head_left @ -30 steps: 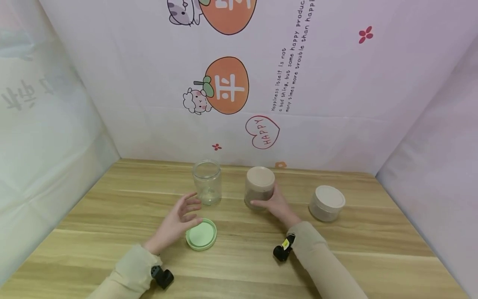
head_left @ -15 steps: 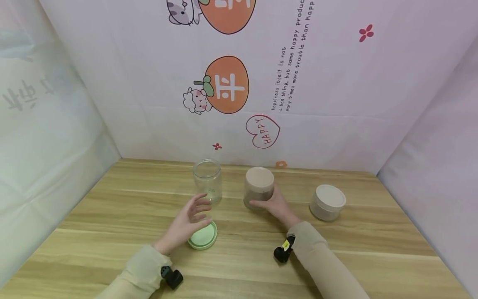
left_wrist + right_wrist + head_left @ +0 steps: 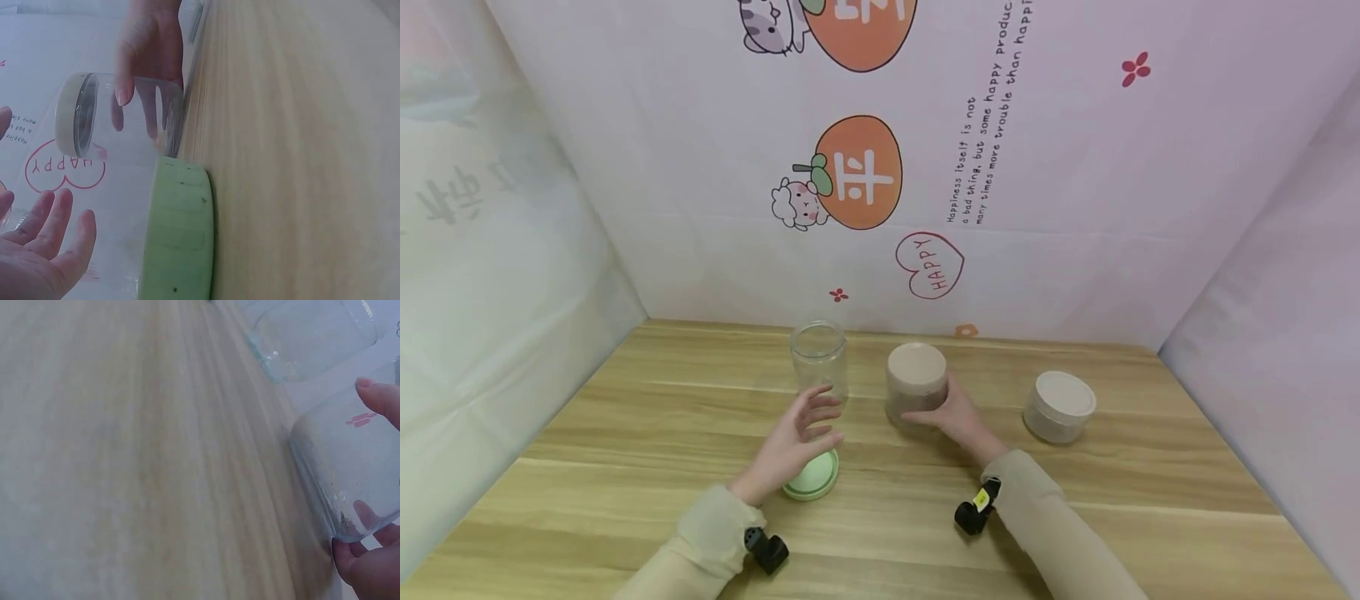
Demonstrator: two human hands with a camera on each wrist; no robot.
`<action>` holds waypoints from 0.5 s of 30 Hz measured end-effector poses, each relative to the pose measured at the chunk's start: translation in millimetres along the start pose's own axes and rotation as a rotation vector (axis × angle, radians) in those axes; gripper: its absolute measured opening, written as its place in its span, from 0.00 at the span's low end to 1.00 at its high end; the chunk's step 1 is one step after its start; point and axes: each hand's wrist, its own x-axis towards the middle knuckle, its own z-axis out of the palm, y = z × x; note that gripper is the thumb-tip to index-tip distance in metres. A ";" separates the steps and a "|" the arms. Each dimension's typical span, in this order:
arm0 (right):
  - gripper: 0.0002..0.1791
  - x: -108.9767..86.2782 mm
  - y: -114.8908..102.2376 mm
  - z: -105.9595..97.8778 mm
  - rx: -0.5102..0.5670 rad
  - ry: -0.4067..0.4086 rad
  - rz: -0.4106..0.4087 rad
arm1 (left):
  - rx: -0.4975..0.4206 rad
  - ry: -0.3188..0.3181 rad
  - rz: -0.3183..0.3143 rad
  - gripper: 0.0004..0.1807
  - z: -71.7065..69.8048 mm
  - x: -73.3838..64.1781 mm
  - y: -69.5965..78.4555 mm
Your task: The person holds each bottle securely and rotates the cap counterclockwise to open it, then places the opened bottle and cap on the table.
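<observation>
In the head view my right hand [image 3: 958, 421] grips a clear jar with a beige lid [image 3: 916, 396], thumb on the near side. The left wrist view shows its fingers wrapped behind this jar [image 3: 134, 125]. Whether the jar's base touches the table cannot be made out. My left hand [image 3: 797, 442] hovers with loosely bent, spread fingers and holds nothing. Just below it a green lid [image 3: 814, 477] lies on the table, partly covered by the hand. Behind the left fingertips stands a lidless clear jar [image 3: 818, 354], its lower part partly hidden.
A shorter jar with a whitish lid [image 3: 1060, 408] stands to the right of my right hand. The wooden table [image 3: 880, 542] ends at a white printed cloth backdrop [image 3: 1045, 275], with white cloth at both sides.
My left hand has moved to the right, over the green lid and toward the beige-lidded jar. My right hand has brought that jar slightly nearer and to the left.
</observation>
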 end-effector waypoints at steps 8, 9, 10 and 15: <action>0.58 -8.7 -4.4 -4.3 -0.038 -0.040 -0.044 | -0.018 -0.008 -0.006 0.36 4.2 5.6 -2.7; 0.58 -9.9 -4.7 -4.6 -0.046 -0.043 -0.056 | -0.011 -0.013 -0.007 0.36 4.8 5.8 -2.8; 0.58 -10.9 -4.7 -4.9 -0.051 -0.046 -0.061 | -0.005 -0.018 -0.007 0.36 5.4 6.0 -2.8; 0.56 -19.7 -5.2 -8.2 -0.067 -0.080 -0.101 | 0.030 -0.035 -0.007 0.35 8.6 5.7 -2.2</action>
